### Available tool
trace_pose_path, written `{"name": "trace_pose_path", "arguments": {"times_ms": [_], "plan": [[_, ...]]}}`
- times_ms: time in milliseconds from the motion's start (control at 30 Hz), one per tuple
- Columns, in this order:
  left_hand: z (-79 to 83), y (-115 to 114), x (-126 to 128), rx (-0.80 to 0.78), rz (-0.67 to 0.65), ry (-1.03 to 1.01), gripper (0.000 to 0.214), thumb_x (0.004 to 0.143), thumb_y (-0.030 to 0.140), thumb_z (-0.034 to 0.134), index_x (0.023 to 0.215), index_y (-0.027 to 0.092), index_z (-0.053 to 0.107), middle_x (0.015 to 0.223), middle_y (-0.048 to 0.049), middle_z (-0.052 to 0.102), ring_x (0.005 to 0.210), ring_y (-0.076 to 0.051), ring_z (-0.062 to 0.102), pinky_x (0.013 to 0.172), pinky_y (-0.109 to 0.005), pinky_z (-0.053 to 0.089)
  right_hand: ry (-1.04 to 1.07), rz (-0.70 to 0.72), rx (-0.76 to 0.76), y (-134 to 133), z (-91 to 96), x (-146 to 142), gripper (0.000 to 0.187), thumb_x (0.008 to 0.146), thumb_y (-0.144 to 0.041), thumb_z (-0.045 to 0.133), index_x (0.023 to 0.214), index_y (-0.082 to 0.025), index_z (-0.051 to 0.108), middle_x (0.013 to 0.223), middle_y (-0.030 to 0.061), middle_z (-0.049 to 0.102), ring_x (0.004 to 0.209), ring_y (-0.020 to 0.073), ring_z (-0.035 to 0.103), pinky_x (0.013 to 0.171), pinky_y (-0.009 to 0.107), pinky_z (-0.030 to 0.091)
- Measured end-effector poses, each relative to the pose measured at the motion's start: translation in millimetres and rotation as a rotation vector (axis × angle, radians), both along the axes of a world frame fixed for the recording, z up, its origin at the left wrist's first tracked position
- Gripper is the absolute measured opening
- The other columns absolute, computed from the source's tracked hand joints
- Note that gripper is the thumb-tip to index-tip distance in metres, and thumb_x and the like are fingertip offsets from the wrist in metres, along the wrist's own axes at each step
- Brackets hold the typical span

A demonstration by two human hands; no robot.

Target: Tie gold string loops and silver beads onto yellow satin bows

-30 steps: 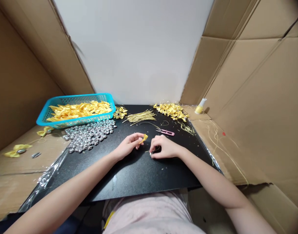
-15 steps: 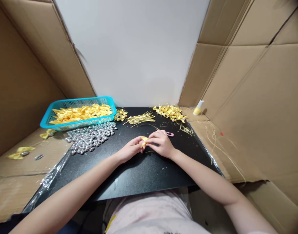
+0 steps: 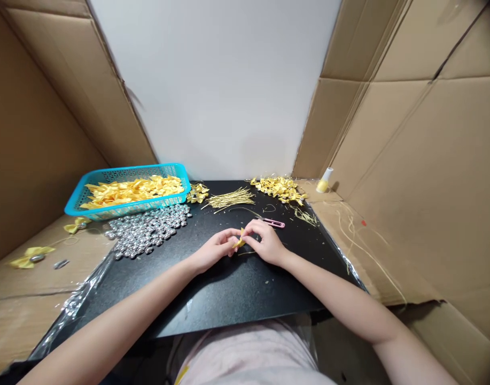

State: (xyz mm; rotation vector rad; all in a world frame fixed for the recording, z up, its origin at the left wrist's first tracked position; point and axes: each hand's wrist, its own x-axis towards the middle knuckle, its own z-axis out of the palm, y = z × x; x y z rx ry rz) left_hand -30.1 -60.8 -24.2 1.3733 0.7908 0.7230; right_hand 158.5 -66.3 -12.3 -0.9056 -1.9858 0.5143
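Both hands meet over the middle of the black tabletop [image 3: 212, 299]. Between them is a small yellow ribbon bow [image 3: 240, 242], partly covered by fingers. My left hand [image 3: 218, 248] is closed on the bow's left side. From the right, my right hand [image 3: 266, 243] pinches the bow with thumb and forefinger. A thin yellow cord [image 3: 248, 252] shows just under the hands. Close beyond my right hand lies a pink-handled cutter or snips [image 3: 273, 223]. Several gold twist ties or cut cords [image 3: 231, 199] lie in a bundle farther back.
A turquoise basket [image 3: 74, 206] of yellow bows stands back left, with many silver domed beads [image 3: 146, 232] before it. Finished-looking bows [image 3: 279, 188] are heaped back right, near cord scraps [image 3: 304, 216]. A thread cone [image 3: 325, 181] stands on cardboard. Cardboard walls [image 3: 421, 160] flank both sides.
The bow has turned between my fingers and now looks narrower and more upright. My right hand has shifted slightly over it. The whole view has tilted a little.
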Motion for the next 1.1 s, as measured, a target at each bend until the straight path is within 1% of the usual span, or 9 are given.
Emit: {"name": "trace_pose_path", "arguments": {"times_ms": [167, 267, 367, 500, 600, 733, 833, 933, 1100], "plan": [[-4.6, 2, 0, -0.042, 0.056, -0.033, 0.044, 0.075, 0.049, 0.069, 0.101, 0.015, 0.059, 0.072, 0.0016, 0.055, 0.059, -0.008, 0.045, 0.058, -0.021, 0.037, 0.104, -0.088, -0.054, 4, 2.9, 7, 0.012, 0.085, -0.021, 0.055, 0.073, -0.018, 0.057, 0.075, 0.0019, 0.059, 0.072, 0.015, 0.056, 0.07, 0.028, 0.045], [-1.0, -3, 4, 0.056, 0.151, -0.008, 0.042, 0.074, 0.046, 0.07, 0.1, 0.014, 0.06, 0.072, 0.0005, 0.058, 0.063, -0.011, 0.051, 0.06, -0.022, 0.039, 0.085, -0.065, -0.085, -2, 2.2, 6, 0.009, 0.077, -0.025, 0.066, 0.081, -0.019, 0.059, 0.077, 0.0012, 0.063, 0.072, 0.015, 0.059, 0.071, 0.029, 0.048], [3.3, -10, 7, 0.194, 0.229, 0.029, 0.041, 0.075, 0.043, 0.068, 0.104, 0.015, 0.06, 0.068, 0.0016, 0.059, 0.063, -0.012, 0.053, 0.063, -0.024, 0.042, 0.163, -0.019, -0.229, -8, -3.5, -3, 0.026, 0.069, -0.031, 0.075, 0.087, -0.019, 0.061, 0.081, 0.0018, 0.068, 0.073, 0.0166, 0.065, 0.073, 0.031, 0.052], [5.4, -14, 8, 0.235, 0.27, 0.029, 0.044, 0.076, 0.042, 0.068, 0.11, 0.016, 0.057, 0.071, 0.0006, 0.063, 0.067, -0.014, 0.059, 0.068, -0.026, 0.046, 0.356, 0.068, -0.457, -8, -13.4, -11, 0.025, 0.07, -0.035, 0.073, 0.087, -0.019, 0.064, 0.086, 0.0044, 0.071, 0.078, 0.019, 0.069, 0.078, 0.036, 0.055], [7.7, -13, 6, 0.234, 0.262, 0.074, 0.036, 0.077, 0.046, 0.067, 0.095, 0.015, 0.062, 0.068, -0.0005, 0.064, 0.065, -0.014, 0.059, 0.063, -0.025, 0.045, 0.46, 0.155, -0.602, -5, -15.9, -10, 0.024, 0.068, -0.034, 0.073, 0.086, -0.019, 0.065, 0.085, 0.0035, 0.072, 0.078, 0.0184, 0.07, 0.081, 0.037, 0.055], [11.0, -10, 4, 0.276, 0.282, 0.116, 0.034, 0.08, 0.048, 0.061, 0.071, 0.015, 0.062, 0.06, 0.0012, 0.059, 0.057, -0.011, 0.051, 0.059, -0.024, 0.04, 0.51, 0.157, -0.68, 0, -12.7, -6, 0.023, 0.065, -0.031, 0.074, 0.081, -0.02, 0.063, 0.079, 0.0001, 0.069, 0.072, 0.0154, 0.067, 0.075, 0.033, 0.056], [11.6, -10, 4, 0.272, 0.258, 0.111, 0.039, 0.082, 0.048, 0.058, 0.061, 0.015, 0.057, 0.057, 0.0021, 0.055, 0.055, -0.01, 0.047, 0.059, -0.023, 0.037, 0.482, 0.12, -0.645, 2, -9.8, -5, 0.018, 0.067, -0.028, 0.071, 0.079, -0.02, 0.061, 0.075, -0.0013, 0.066, 0.069, 0.0142, 0.064, 0.07, 0.03, 0.054], [11.2, -10, 4, 0.259, 0.231, 0.112, 0.04, 0.081, 0.05, 0.059, 0.062, 0.015, 0.056, 0.056, 0.0025, 0.054, 0.054, -0.01, 0.046, 0.058, -0.023, 0.037, 0.408, 0.059, -0.509, 0, -6.4, -4, 0.009, 0.071, -0.024, 0.064, 0.077, -0.02, 0.061, 0.074, -0.0006, 0.064, 0.069, 0.0146, 0.062, 0.068, 0.029, 0.052], [8.3, -11, 4, 0.281, 0.262, 0.144, 0.038, 0.08, 0.051, 0.06, 0.067, 0.015, 0.059, 0.059, 0.0019, 0.056, 0.055, -0.011, 0.047, 0.058, -0.022, 0.038, 0.159, -0.136, 0.043, -12, 1.7, -2, 0.007, 0.079, -0.02, 0.058, 0.076, -0.019, 0.064, 0.079, 0.0038, 0.064, 0.08, 0.0177, 0.06, 0.077, 0.034, 0.047]]}}
